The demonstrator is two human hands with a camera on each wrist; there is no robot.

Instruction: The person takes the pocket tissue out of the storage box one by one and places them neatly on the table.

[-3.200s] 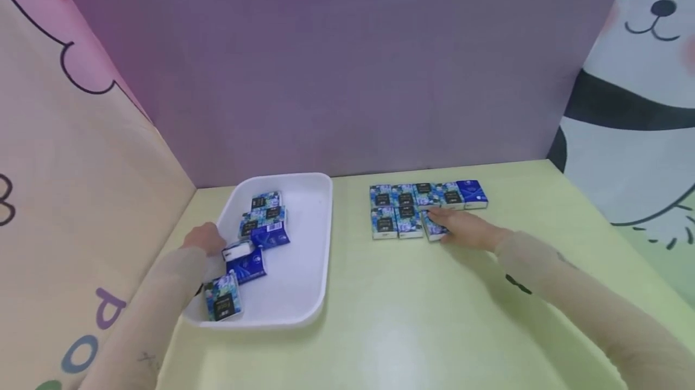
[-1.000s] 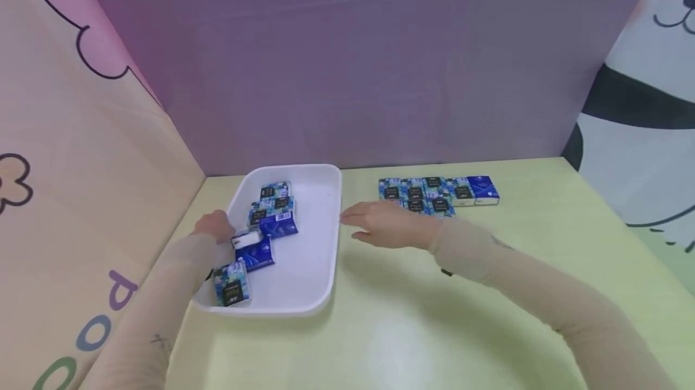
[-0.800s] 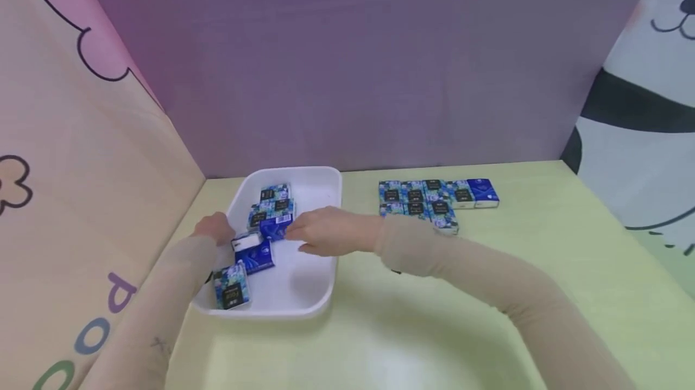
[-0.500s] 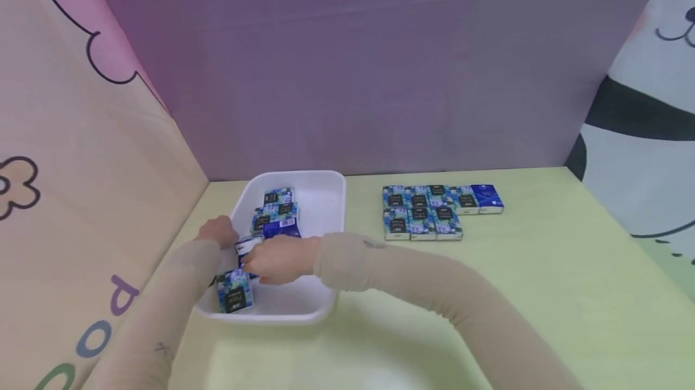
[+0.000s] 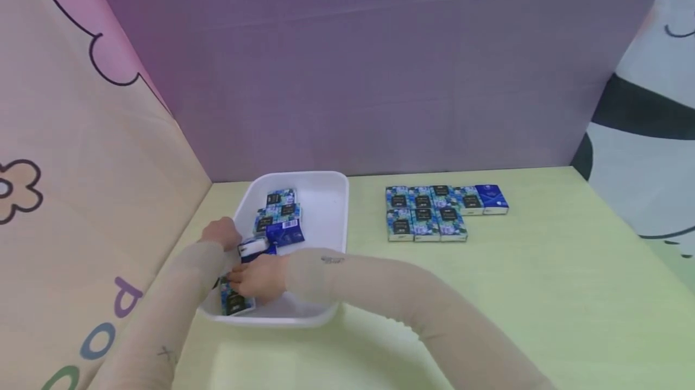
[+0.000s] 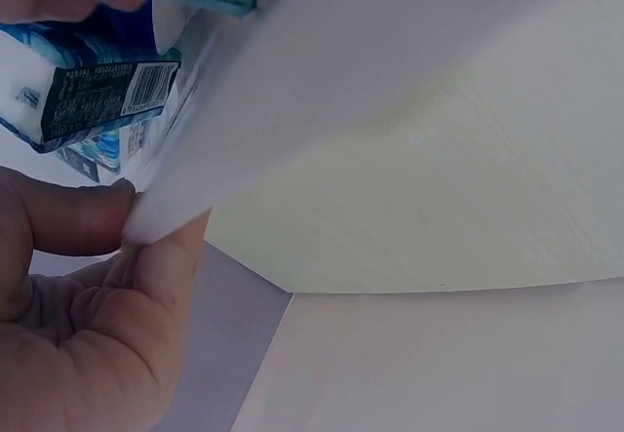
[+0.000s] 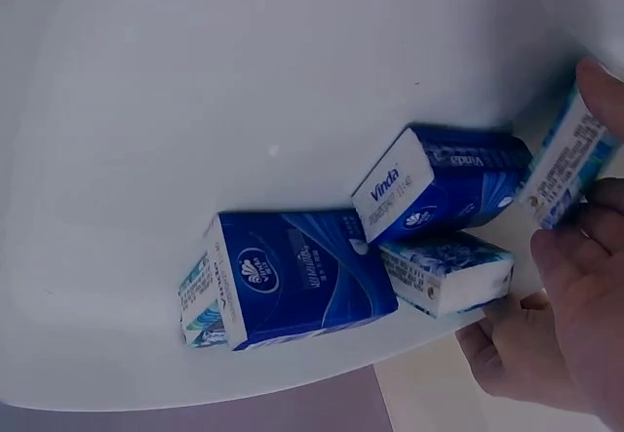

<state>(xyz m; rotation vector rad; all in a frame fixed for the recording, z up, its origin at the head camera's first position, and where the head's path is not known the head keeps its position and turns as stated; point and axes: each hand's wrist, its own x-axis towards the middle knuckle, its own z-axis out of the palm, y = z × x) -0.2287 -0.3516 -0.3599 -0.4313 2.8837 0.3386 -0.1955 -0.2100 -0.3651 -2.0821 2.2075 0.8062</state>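
In the head view my left hand [image 5: 221, 233] pinches the left rim of a white plastic tub [image 5: 339, 215], thumb on one side and fingers on the other, as the left wrist view also shows. Inside the tub's near left corner, my right hand [image 5: 263, 277] grips a floral pocket tissue pack [image 5: 233, 302]. The right wrist view shows this floral pack [image 7: 565, 164] between thumb and fingers, tilted on edge. Dark blue Vinda tissue packs [image 7: 307, 276] and more floral packs [image 5: 280, 197] lie along the tub's left side, partly behind my right hand in the head view.
Right of the tub, several floral tissue packs [image 5: 426, 224] sit edge to edge in two rows on the pale yellow table [image 5: 516, 293]. A blue tissue pack [image 5: 491, 198] ends the back row. A purple wall [image 5: 380, 76] stands behind the table.
My right hand let go of a floral pack in the front row, moved left into the tub and took hold of the near floral pack. My left hand stayed on the rim.
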